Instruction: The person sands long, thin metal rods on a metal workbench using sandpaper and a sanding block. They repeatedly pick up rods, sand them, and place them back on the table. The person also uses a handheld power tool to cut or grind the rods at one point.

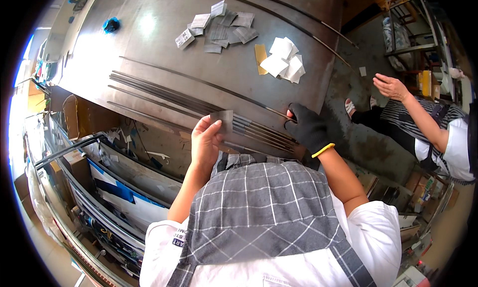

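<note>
Closest of all is the worker's grey apron with white checks (pixel 264 197), worn over a white short-sleeved top. Beyond it spreads a broad, dull brown-grey metal table (pixel 149 43), glaring with light toward the left. Off to the right, I can see a co-worker in a white top (pixel 430 117), standing on the floor with one bare arm held out toward the table.

Along the near side of the table lie several long, thin, dark rods (pixel 169 94), most of them close together and slanting down to the right. One more long, slim, dark metal rod (pixel 209 84) runs just beyond them, and its right-hand end sits at the fingertips of the right hand (pixel 291 115), which wears a black glove with a yellow cuff; thumb and forefinger look pinched on that end. To the left, below the table edge, stands a brown cardboard box (pixel 89 113).

Farther over on the tabletop are a loose heap of grey square pieces (pixel 219 32) and, right of it, a heap of white square pieces (pixel 285 60) beside a tan strip (pixel 261 59). A crumpled blue-and-black bundle (pixel 111 24) lies well apart from both.

Smallest is a flat, dark grey square piece (pixel 224 120), pinched by its left side between the thumb and fingers of the bare left hand (pixel 205 134), the rest jutting out right, over the rods; whether it touches them I can't tell
</note>
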`<state>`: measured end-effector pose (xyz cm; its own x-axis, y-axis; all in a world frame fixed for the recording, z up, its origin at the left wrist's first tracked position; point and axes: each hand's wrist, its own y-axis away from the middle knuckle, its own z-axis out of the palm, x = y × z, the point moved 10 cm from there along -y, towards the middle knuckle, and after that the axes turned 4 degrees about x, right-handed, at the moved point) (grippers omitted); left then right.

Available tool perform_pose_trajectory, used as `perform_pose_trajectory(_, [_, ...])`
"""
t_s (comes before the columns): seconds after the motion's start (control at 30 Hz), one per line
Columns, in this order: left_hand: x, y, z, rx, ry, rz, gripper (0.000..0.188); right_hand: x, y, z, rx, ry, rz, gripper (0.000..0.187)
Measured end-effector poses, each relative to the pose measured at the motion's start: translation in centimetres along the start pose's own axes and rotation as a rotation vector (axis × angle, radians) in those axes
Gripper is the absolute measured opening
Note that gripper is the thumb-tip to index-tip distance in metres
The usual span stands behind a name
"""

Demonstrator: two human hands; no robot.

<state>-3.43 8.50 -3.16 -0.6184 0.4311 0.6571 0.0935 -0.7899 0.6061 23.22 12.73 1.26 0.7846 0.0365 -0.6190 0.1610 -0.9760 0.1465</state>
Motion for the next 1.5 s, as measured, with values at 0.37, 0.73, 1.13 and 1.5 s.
perform_pose_trajectory(0.37, [-2.0, 0.1, 1.9, -0.068, -0.035, -0.113, 0.018, -2.3, 0.3, 2.3, -0.081, -0.195, 0.021, 0.02])
perform_pose_trajectory(0.73, [-3.6, -1.8, 4.0, -0.153, -0.044, -0.187, 0.023, -2.3, 0.3, 2.6, -0.103, -0.16, 0.017, 0.021])
perform_pose_trajectory(1.13, [-4.0, -2.6, 3.8, -0.149, -0.101, -0.174, 0.014, -2.3, 0.3, 2.7, -0.119, -0.144, 0.026, 0.021])
perform_pose_trajectory(1.5, [-4.0, -3.6, 2.4, 0.0, -0.166, -0.077, 0.012, -2.1, 0.2, 2.8, -0.134, -0.119, 0.016, 0.024])
